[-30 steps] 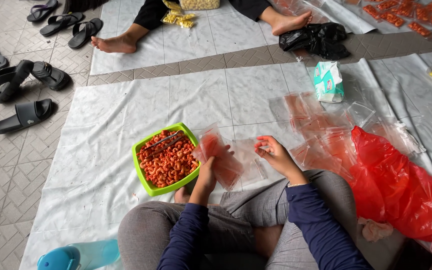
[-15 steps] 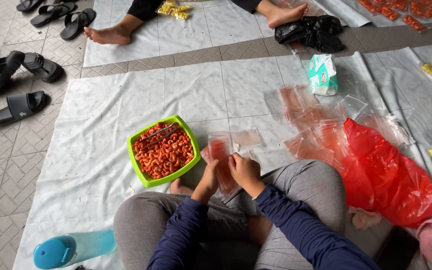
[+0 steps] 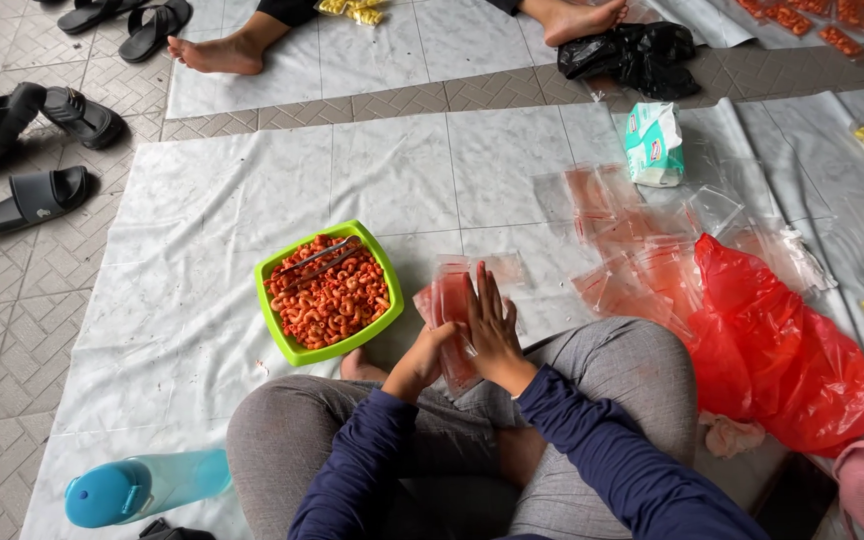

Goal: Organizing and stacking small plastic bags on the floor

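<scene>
Person sits cross-legged on a white sheet (image 3: 202, 300) over tiled floor, lower centre of frame.

Right hand (image 3: 492, 325): flat, fingers straight and spread, palm pressed down on a small clear bag (image 3: 452, 300) holding orange-red snacks. Not clenched, no grip, just pressing.

Left hand (image 3: 430, 350): under and beside the right, at the bag's lower edge, touching it. Mostly hidden by the right hand; can't tell if it pinches the bag or only props it.

The bag sits centre frame, just in front of the knees, on the sheet. A second filled bag (image 3: 502, 268) lies touching its upper right edge.

Green tray (image 3: 297, 350) just left of the hands, full of orange curled snacks, with metal tongs (image 3: 317, 262) lying across the top.

Right of centre: loose pile of clear bags (image 3: 632, 240), some tinted orange, running into a big red bag (image 3: 792, 350) at the right edge of the knee.

Upper right: tissue pack (image 3: 654, 145), black bag (image 3: 637, 55) above it.

Lower left: blue bottle (image 3: 142, 487) on its side.

Upper left: black sandals (image 3: 32, 130) on bare tile. Top edge: another person's bare feet (image 3: 217, 55) on a second sheet.
</scene>
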